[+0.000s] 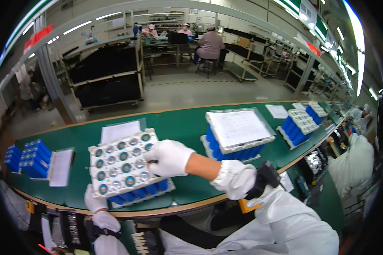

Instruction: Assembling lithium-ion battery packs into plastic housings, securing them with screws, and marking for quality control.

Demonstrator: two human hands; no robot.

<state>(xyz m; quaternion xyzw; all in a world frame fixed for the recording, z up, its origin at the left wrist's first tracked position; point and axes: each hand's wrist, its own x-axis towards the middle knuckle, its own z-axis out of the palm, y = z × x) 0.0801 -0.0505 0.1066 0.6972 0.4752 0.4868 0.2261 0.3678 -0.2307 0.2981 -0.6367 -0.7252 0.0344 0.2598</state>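
Observation:
In front of me stands a battery pack (118, 171): blue cylindrical cells in a white plastic holder. Its top shows rows of round cell ends, some with teal rings and some bare metal. My right hand (170, 158), in a white glove, is over the pack's right side with its fingers closed in a pinch. A small dark spot shows at the fingertips; what they hold is too small to name. My left hand (94, 199), also gloved, grips the pack's near left corner. Its fingers are partly hidden against the side.
A paper sheet (120, 131) lies behind the pack on the green table (187, 146). Another pack with papers on top (240, 127) stands to the right, a further pack (300, 123) beyond. Blue cell blocks (36, 159) stand left. Co-workers (210, 44) sit in the background.

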